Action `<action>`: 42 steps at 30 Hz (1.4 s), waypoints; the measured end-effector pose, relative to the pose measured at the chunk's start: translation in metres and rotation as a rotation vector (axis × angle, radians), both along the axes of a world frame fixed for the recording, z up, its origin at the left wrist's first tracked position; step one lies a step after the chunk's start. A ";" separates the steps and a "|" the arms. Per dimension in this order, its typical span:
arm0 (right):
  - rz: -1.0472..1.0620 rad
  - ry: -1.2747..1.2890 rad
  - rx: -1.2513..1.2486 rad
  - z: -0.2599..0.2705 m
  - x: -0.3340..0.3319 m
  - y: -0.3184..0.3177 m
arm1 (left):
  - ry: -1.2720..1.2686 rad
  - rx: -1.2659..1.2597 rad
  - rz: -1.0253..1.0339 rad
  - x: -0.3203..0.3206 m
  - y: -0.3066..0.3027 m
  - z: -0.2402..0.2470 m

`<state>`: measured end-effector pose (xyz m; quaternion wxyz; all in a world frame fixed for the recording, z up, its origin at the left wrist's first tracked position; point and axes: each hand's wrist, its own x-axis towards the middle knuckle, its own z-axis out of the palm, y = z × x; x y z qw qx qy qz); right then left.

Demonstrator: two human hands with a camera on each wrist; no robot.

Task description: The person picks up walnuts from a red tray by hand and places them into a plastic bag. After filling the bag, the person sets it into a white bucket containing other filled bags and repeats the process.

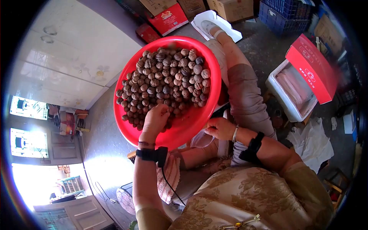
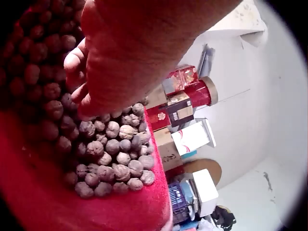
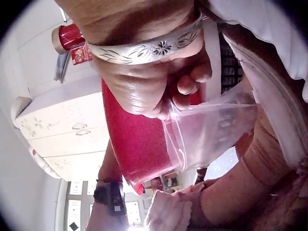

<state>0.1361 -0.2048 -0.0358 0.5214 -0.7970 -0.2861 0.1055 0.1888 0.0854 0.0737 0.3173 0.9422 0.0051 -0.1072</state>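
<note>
A round red plastic basin [image 1: 179, 134] holds a heap of brown walnuts [image 1: 155, 82]. My left hand [image 1: 154, 119] is down at the near edge of the heap, its fingers bent among the nuts. In the left wrist view the palm and curled fingers [image 2: 76, 65] lie right over the walnuts [image 2: 113, 145]; I cannot tell whether a nut is pinched there. Just outside the basin's near right rim, my right hand [image 1: 221, 128] grips the edge of a clear plastic bag [image 3: 207, 127]. The bag hangs below the curled fingers, beside the basin's red wall [image 3: 139, 144].
The person's bent legs [image 1: 247, 96] are close to the basin's right side. Further right stands a white foam box [image 1: 274, 86] with a red lid [image 1: 312, 71] leaning on it. Cardboard boxes [image 1: 232, 8] and blue crates [image 1: 278, 19] are at the back. A white cabinet [image 1: 65, 57] flanks the left.
</note>
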 end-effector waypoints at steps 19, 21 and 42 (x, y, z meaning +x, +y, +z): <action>-0.053 0.047 0.002 0.000 0.000 0.002 | -0.032 0.450 -0.267 0.049 -0.011 -0.031; -0.051 0.046 -0.008 -0.001 0.000 0.001 | 0.039 0.273 -0.128 0.046 -0.013 -0.027; -0.022 0.027 0.060 -0.012 -0.001 0.002 | 0.002 -0.503 0.177 -0.138 -0.086 0.039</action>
